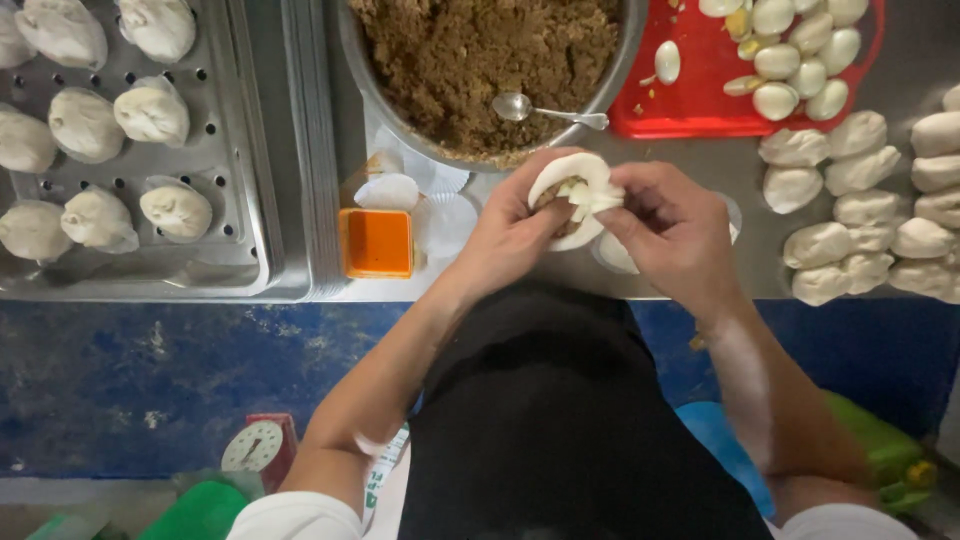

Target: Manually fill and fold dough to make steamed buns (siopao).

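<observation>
Near table edge [700, 292], hands [600, 225] pinch bun [570, 185].

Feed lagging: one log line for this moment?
hands: left and right pinch bun | filling inside | spoon in bowl

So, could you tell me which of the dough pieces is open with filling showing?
Only the dough wrapper held between the left hand and right hand; the buns on the perforated tray are sealed.
</observation>
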